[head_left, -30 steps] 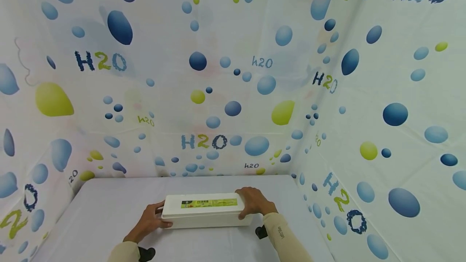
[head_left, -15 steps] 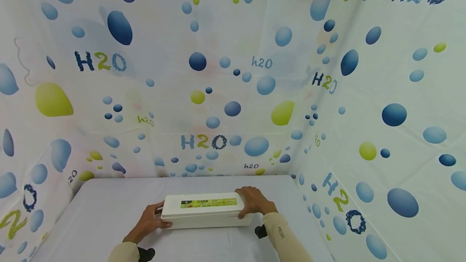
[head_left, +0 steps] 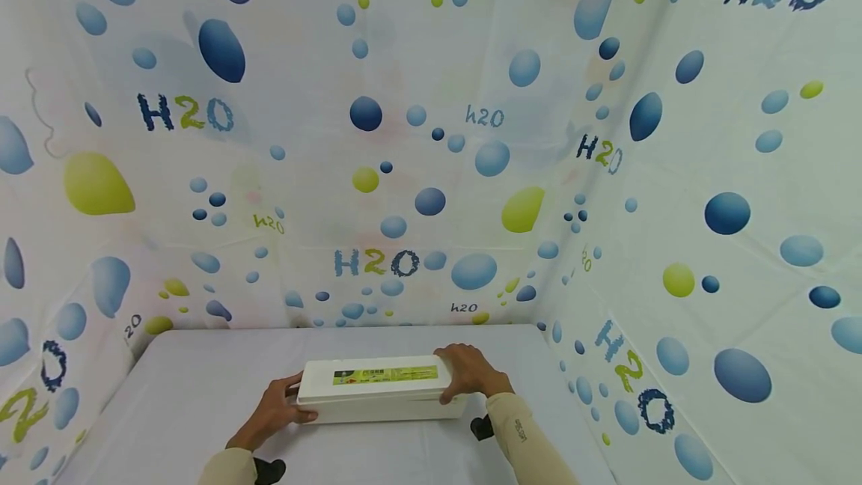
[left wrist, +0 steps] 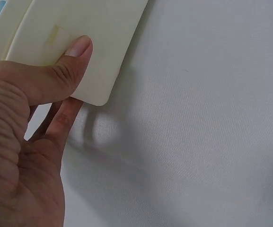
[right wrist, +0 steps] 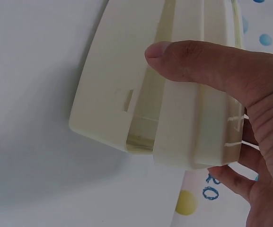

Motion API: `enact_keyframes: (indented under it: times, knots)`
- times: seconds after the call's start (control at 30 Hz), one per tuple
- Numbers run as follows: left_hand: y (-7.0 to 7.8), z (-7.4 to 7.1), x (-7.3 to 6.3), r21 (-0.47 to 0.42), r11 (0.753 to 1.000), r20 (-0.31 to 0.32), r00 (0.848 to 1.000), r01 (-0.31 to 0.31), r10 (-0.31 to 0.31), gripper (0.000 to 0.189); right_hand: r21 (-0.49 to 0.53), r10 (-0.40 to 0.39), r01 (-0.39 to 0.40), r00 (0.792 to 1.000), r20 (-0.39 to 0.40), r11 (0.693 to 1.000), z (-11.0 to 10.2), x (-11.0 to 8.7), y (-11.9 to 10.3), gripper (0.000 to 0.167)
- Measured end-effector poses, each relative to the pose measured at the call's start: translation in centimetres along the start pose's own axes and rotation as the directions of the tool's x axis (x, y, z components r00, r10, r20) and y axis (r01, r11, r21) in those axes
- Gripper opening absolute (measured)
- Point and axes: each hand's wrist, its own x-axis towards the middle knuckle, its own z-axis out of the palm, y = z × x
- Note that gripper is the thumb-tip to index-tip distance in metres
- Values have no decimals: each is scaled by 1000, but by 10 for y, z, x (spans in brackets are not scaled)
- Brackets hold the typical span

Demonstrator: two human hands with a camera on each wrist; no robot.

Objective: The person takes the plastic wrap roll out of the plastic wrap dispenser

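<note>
Near the front edge of the table (head_left: 202, 388), about midway between its left and right sides, we hold a long white box (head_left: 380, 388) by its two short ends. Our left hand (head_left: 276, 410) grips the left end: in the left wrist view the thumb (left wrist: 65, 61) lies flat on the near face of the box (left wrist: 79, 38), with at least one finger curled in behind the end. Our right hand (head_left: 471, 374) wraps the right end, fingers over the top corner; in the right wrist view the thumb (right wrist: 198, 61) presses across the near side of the box (right wrist: 150, 94) while the other fingers go round behind it. So both hands are closed on the box, neither spread wide.

The lid looks to be on, with a green and yellow label (head_left: 385, 375) running along the top. From the head view we cannot tell for certain whether the box rests on the table or is raised off it; the wrist views show a soft shadow on the cloth under each end, which suggests it may be slightly off the surface.

As far as we can judge, the grasp is made and the box sits level between our hands; any carrying, turning or opening is not yet done. Behind the table hangs a curtain (head_left: 431, 133) printed with blue and green drops.
</note>
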Motion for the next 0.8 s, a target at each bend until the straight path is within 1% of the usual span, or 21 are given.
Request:
enact_keyframes:
  times: [0.03,0.1,0.27,0.37,0.53,0.67,0.8]
  knots:
    - [0,0,0,7,1000,5,1000,-2,2,111,2,2,-2,1000,1,1000,0,0,0,82]
    - [1,0,-1,-8,1000,6,1000,7,-7,111,8,-15,15,1000,-3,1000,-2,-1,-1,81]
    - [2,-1,-2,-18,1000,8,1000,16,-16,105,19,-32,32,999,-7,999,-6,-1,-1,79]
    - [2,-2,-1,-5,1000,11,1000,17,-17,104,24,-19,19,1000,-13,1000,-9,-1,2,79]
    - [0,-4,0,12,1000,18,1000,0,0,109,33,-9,10,1000,-25,999,-12,-2,9,78]
    - [-3,-2,1,2,1000,11,1000,-12,12,109,30,-15,16,999,-30,999,-13,-5,12,76]
    - [-3,-1,2,-8,1000,3,1000,-22,22,109,25,-13,14,999,-35,1000,-13,-8,16,76]
